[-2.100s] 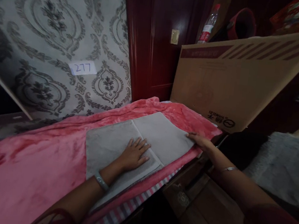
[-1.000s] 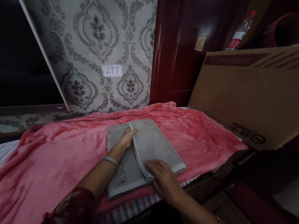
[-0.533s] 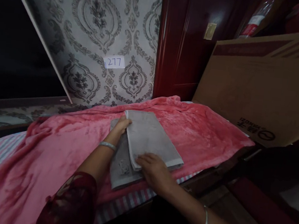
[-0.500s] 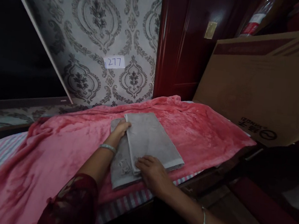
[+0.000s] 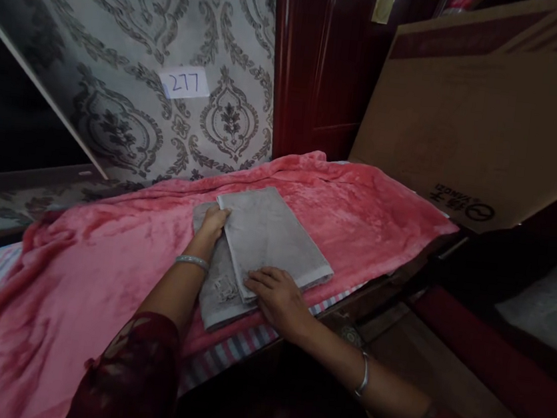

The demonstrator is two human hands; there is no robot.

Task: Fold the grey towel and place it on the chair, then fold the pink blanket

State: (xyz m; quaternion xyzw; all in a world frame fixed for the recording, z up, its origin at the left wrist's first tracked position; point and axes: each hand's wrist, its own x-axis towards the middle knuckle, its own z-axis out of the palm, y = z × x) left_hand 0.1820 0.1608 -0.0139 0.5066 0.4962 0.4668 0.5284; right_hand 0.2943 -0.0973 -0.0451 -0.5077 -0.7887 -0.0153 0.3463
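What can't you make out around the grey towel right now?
- Head view: the towel's lower layers, hidden by its folded top flap.
- Left hand fingertips, tucked at the flap's far corner; the grip is unclear.
- Cardboard box, cut off by the top edge.
- Box print, too small to read.

The folded towel (image 5: 267, 241) lies on the blanket (image 5: 100, 269) (near the bed's front edge); left hand (image 5: 213, 222) at its far corner, right hand (image 5: 276, 296) at its near corner, cardboard box (image 5: 470, 117) behind right.
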